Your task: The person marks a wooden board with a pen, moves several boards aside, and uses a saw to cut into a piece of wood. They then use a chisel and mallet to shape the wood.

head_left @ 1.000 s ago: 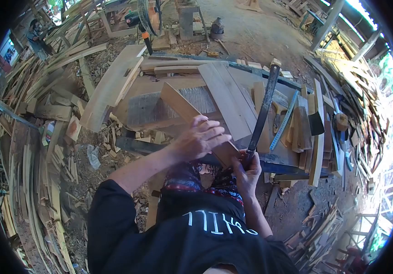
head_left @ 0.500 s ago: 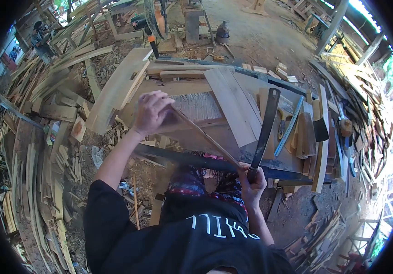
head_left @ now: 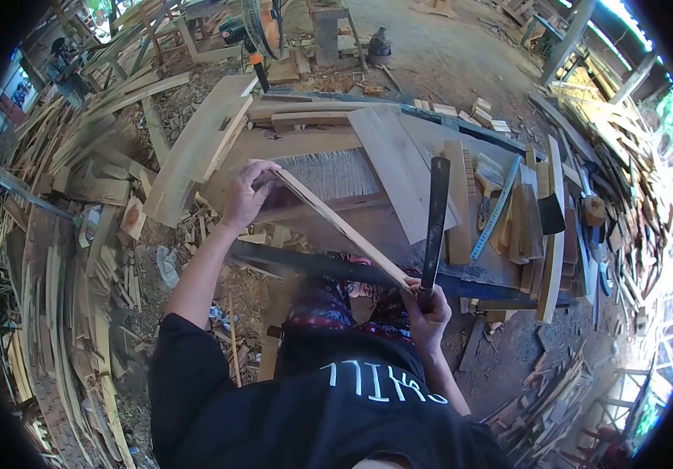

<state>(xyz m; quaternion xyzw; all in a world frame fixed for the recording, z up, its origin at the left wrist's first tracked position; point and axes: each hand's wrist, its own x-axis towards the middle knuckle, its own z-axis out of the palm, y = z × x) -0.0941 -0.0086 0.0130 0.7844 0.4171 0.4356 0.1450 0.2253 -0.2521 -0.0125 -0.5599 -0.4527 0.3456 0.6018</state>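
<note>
My left hand (head_left: 249, 193) is closed on the upper left end of a thin wooden strip (head_left: 336, 220). The strip slants down to my right hand (head_left: 430, 319), whose thumb and fingers grip its lower end. That same hand also holds a long dark flat blade (head_left: 435, 215), which stands up from the fist with a small hole near its far end; its handle is mostly hidden by the fingers. Both are held above my lap, in front of a low workbench (head_left: 313, 234).
On the bench lie wide boards (head_left: 399, 168), a brush (head_left: 488, 180), a blue ruler (head_left: 497, 207) and several wood blocks (head_left: 524, 223). A fan (head_left: 262, 30) stands beyond. Wood offcuts pile up at left (head_left: 70, 289) and right (head_left: 626, 133). Another person (head_left: 62, 66) is far left.
My left hand has moved slightly down and left and its fingers have closed around the strip's end. The strip has turned, showing a paler, wider face. The blade has tilted to the left.
</note>
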